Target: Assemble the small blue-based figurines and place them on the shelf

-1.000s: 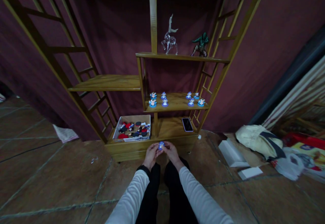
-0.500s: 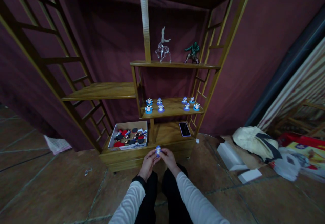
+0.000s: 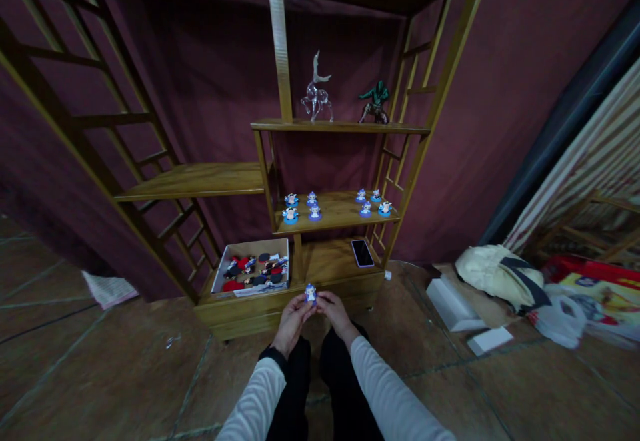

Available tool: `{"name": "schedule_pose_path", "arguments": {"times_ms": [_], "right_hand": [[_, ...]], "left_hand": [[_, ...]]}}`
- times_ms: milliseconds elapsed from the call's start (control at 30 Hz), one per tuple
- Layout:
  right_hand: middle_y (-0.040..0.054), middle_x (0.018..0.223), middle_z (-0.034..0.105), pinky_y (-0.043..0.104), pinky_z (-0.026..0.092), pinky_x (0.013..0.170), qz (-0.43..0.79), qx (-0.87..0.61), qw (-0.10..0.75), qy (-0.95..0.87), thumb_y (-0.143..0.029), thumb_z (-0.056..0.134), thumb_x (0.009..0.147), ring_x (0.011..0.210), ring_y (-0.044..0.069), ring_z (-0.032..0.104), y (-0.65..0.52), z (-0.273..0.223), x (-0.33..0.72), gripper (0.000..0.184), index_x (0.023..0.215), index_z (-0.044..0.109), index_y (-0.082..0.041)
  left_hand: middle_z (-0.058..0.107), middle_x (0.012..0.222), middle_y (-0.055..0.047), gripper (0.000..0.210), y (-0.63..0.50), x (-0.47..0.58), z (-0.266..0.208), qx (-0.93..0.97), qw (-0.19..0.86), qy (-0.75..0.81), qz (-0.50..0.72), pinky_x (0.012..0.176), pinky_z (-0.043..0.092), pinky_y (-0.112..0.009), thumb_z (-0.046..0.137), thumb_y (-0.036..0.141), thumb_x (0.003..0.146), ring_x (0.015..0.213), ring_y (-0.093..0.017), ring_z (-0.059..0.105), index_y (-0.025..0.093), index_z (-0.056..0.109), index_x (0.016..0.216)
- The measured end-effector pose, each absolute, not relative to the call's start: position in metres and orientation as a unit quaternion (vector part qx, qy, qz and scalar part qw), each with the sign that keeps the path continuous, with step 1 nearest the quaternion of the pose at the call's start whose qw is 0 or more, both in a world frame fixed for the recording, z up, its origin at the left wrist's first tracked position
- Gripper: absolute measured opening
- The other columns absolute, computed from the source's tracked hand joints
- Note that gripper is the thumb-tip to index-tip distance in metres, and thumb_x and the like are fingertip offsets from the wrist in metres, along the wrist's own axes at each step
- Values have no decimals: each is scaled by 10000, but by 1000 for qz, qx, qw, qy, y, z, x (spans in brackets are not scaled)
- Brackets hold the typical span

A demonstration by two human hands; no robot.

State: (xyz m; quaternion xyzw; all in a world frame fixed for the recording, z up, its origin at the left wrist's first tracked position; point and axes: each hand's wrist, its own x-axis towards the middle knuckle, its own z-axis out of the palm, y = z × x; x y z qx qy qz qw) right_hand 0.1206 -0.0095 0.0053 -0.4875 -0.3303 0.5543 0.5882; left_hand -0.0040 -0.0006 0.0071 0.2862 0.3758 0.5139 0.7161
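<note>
A small purple-and-white figurine (image 3: 311, 293) is held upright in front of the shelf unit's base, pinched between both hands. My left hand (image 3: 295, 317) grips it from the left, and my right hand (image 3: 334, 309) from the right; both are closed on it. Several similar figurines stand on the middle shelf (image 3: 338, 213): on its left a purple one (image 3: 315, 212) beside a blue-based one (image 3: 291, 215), on its right another purple one (image 3: 365, 209) and a blue-based one (image 3: 385, 209), with more behind them.
An open box (image 3: 219, 281) of jumbled red and black figures sits lower left. A phone (image 3: 363, 253) lies on the lower shelf. Above stand a clear glass deer (image 3: 317, 97) and a green-hooded figure (image 3: 376, 102). White boxes (image 3: 454, 304) and a plastic bag (image 3: 560, 321) lie at right.
The view has shifted slightly, moving the shelf a little leftward in the picture. Both hands keep hold of the figurine, which is turned or tilted slightly.
</note>
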Motion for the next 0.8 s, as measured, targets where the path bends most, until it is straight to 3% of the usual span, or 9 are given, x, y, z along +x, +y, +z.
{"name": "schedule_pose_path", "arguments": {"times_ms": [267, 800], "right_hand": [[-19, 664, 616, 239, 448, 560, 558, -483, 591, -327, -450, 743, 519, 585, 117, 575, -9, 7, 119, 374, 744, 626, -175], [9, 740, 646, 249, 453, 589, 583, -439, 600, -327, -490, 706, 589, 616, 117, 577, -8, -1, 125, 374, 806, 645, -191]], "left_hand": [[688, 902, -97, 295, 0, -4, 10, 294, 722, 374, 501, 730, 542, -219, 699, 93, 688, 760, -133, 662, 116, 613, 970], [697, 868, -82, 384, -2, -2, 10, 288, 728, 367, 502, 767, 527, -226, 749, 51, 600, 760, -128, 664, 117, 625, 958]]}}
